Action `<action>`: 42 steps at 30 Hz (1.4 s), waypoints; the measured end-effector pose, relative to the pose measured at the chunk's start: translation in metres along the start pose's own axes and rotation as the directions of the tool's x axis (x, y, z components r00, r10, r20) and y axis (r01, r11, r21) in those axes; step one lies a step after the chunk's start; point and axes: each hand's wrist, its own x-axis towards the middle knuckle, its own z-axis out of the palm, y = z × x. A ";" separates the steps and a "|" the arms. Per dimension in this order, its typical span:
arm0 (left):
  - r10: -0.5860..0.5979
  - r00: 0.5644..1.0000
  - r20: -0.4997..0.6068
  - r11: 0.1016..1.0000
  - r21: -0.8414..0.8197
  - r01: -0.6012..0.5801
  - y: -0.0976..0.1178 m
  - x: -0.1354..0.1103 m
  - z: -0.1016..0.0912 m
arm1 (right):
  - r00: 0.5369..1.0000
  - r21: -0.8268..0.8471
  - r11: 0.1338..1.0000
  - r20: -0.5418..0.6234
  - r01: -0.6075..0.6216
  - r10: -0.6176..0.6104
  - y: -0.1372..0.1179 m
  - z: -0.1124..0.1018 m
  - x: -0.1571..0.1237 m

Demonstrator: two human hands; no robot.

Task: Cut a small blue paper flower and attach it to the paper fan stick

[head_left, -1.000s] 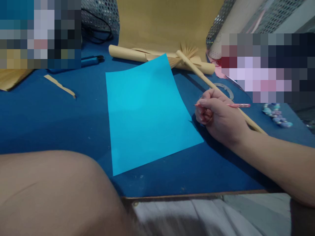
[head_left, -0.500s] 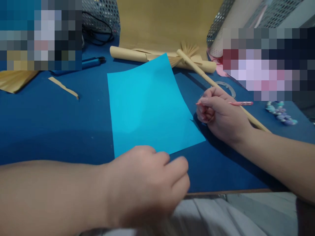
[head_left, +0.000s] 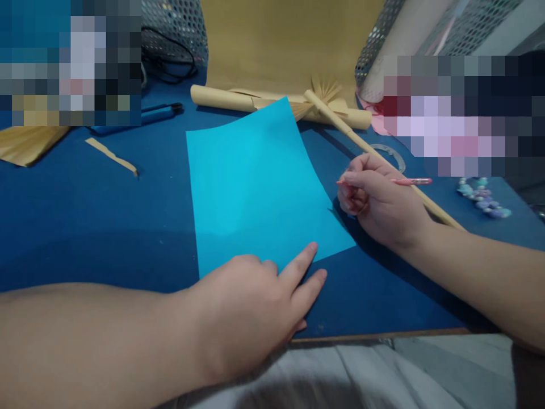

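Now left hand: palm-down, fingers parted, blue paper's six o'clock
Right hand: pinching pink pen, paper's three o'clock

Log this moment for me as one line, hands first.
Left hand: at near edge of blue sheet | Right hand: holding pink pen beside it | Blue sheet: on table

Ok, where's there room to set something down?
Mostly left of the cyan sheet, between the tan strip and left forearm. A smaller patch lies between the left hand, right forearm and table's front edge. Crowded behind the sheet, around the tan roll and stick.
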 end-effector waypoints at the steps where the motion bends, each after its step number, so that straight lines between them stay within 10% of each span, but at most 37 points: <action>1: 0.001 1.000 -0.006 1.000 0.000 -0.001 0.000 0.000 0.000 | 1.000 -0.008 1.000 0.005 0.010 -0.010 0.000 0.000 0.000; 10: 0.009 1.000 -0.004 1.000 -0.003 -0.009 0.001 -0.004 0.000 | 0.987 -0.204 0.966 0.068 0.158 -0.147 0.007 -0.011 0.003; 21: 0.000 1.000 -0.001 1.000 -0.003 0.000 0.002 -0.005 -0.004 | 0.928 -0.767 0.532 0.354 0.359 -0.116 0.008 -0.007 0.004; 31: -0.012 1.000 0.004 1.000 -0.009 0.012 0.003 -0.003 -0.005 | 0.959 -0.412 0.883 0.253 0.226 -0.128 0.006 -0.013 0.022; 42: -0.063 0.993 -0.097 0.995 -0.087 0.055 -0.004 0.000 -0.011 | 0.974 -0.440 0.879 0.201 0.184 -0.103 0.000 -0.005 0.006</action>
